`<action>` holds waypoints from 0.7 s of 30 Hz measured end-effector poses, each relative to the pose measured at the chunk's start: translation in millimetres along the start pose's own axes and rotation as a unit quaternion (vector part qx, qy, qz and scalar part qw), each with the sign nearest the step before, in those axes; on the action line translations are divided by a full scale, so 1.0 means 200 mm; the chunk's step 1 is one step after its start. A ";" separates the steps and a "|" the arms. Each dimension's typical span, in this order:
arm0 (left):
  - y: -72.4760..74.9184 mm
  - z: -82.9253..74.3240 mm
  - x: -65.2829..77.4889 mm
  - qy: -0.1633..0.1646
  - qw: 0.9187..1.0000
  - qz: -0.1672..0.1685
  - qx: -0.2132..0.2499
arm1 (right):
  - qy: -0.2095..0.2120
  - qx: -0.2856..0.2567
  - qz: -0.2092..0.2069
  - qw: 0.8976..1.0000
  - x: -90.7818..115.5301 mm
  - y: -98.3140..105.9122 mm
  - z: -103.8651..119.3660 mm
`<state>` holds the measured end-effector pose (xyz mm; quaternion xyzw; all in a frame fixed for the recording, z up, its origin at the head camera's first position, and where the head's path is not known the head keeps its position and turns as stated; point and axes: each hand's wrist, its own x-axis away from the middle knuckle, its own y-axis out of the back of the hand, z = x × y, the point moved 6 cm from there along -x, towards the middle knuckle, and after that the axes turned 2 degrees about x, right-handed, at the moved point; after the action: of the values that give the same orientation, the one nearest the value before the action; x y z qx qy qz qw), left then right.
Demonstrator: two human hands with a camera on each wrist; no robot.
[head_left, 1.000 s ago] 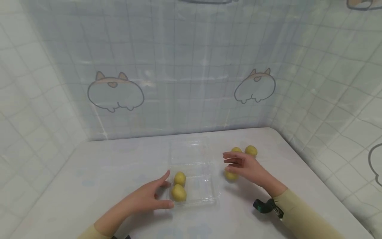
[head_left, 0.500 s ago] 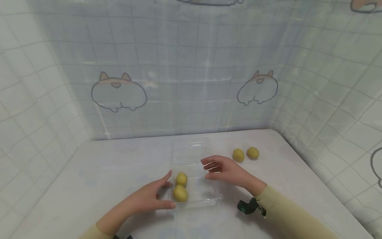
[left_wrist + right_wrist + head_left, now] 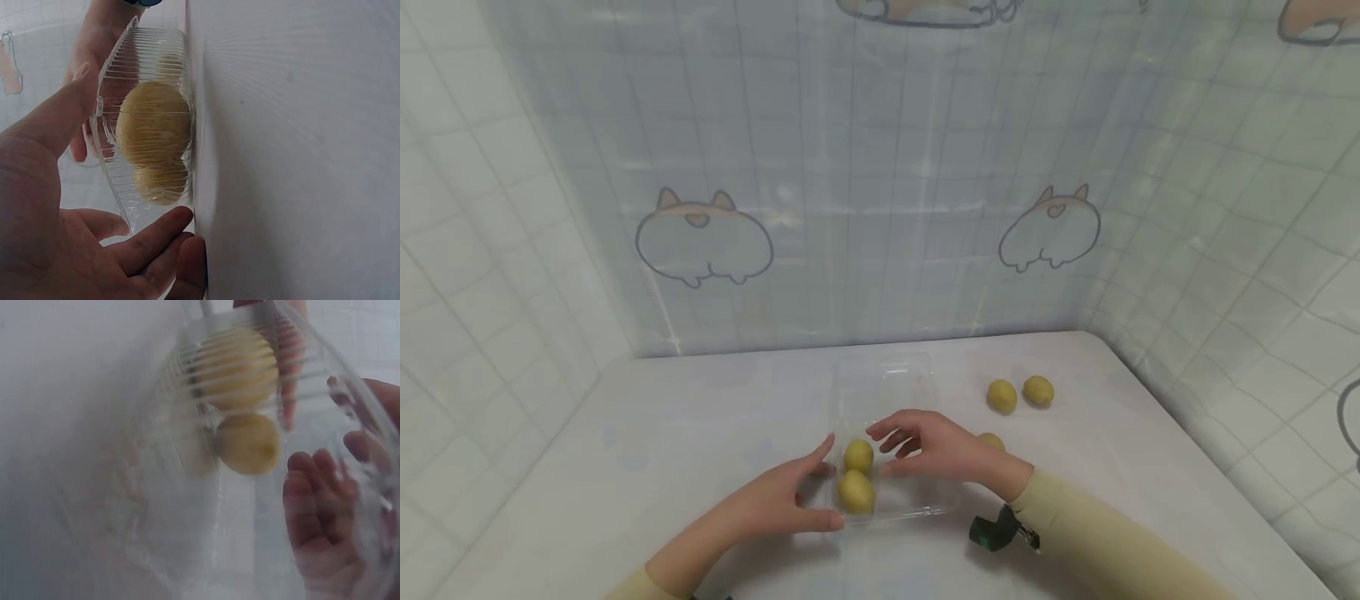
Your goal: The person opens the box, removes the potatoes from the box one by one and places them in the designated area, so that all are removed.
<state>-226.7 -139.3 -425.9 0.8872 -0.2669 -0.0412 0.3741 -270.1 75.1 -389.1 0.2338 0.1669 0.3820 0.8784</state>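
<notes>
A clear plastic clamshell box (image 3: pixel 917 502) lies with its lid (image 3: pixel 876 392) folded back. Two lemons sit at its left end, a far lemon (image 3: pixel 858 456) and a near lemon (image 3: pixel 855 493), touching each other. My left hand (image 3: pixel 775 498) rests against the left end, thumb at the near corner and fingers spread toward the far one. The ribbed wall of the box (image 3: pixel 112 81) shows beside that thumb in the left wrist view. Over the box's middle hovers my right hand (image 3: pixel 934 450), its fingers loosely bent just right of the lemons and holding nothing.
Behind the right wrist a lemon (image 3: pixel 992 441) lies on the white table (image 3: pixel 700 417), partly hidden. Farther back at the right are two more, one lemon (image 3: pixel 1002 397) left of another lemon (image 3: pixel 1038 391). A grid-patterned curtain (image 3: pixel 880 275) encloses the back and sides.
My right hand has moved left from beside the loose lemons to over the box, leaving the nearest one on the table. My left hand stays at the box's left end.
</notes>
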 end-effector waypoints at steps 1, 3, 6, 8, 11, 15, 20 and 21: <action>0.00 0.00 0.00 0.000 1.000 0.001 0.001 | -0.001 -0.001 0.006 1.000 0.00 -0.01 0.00; -0.01 0.00 0.00 -0.001 1.000 0.000 -0.001 | -0.002 0.003 0.019 1.000 -0.02 -0.03 0.00; -0.01 0.00 0.01 -0.009 1.000 -0.004 -0.008 | 0.003 0.012 0.034 0.999 -0.03 -0.06 0.01; 0.00 -0.01 0.01 -0.012 1.000 -0.007 -0.014 | 0.012 0.022 0.045 0.999 -0.03 -0.08 0.01; 0.00 -0.01 0.01 -0.018 1.000 -0.009 -0.013 | 0.026 0.035 0.059 0.997 -0.04 -0.10 0.01; 0.00 -0.02 0.01 -0.019 1.000 -0.007 -0.010 | 0.027 0.044 0.073 0.996 -0.05 -0.13 0.01; 0.00 -0.02 0.01 -0.011 1.000 -0.005 -0.008 | 0.024 0.057 0.086 0.994 -0.06 -0.16 0.01; 0.00 -0.02 0.02 -0.010 1.000 -0.004 -0.006 | 0.025 0.061 0.087 0.994 -0.07 -0.17 0.01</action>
<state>-222.6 -138.2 -422.2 0.8856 -0.2666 -0.0538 0.3765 -257.6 44.7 -403.0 0.2913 0.1904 0.4518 0.8214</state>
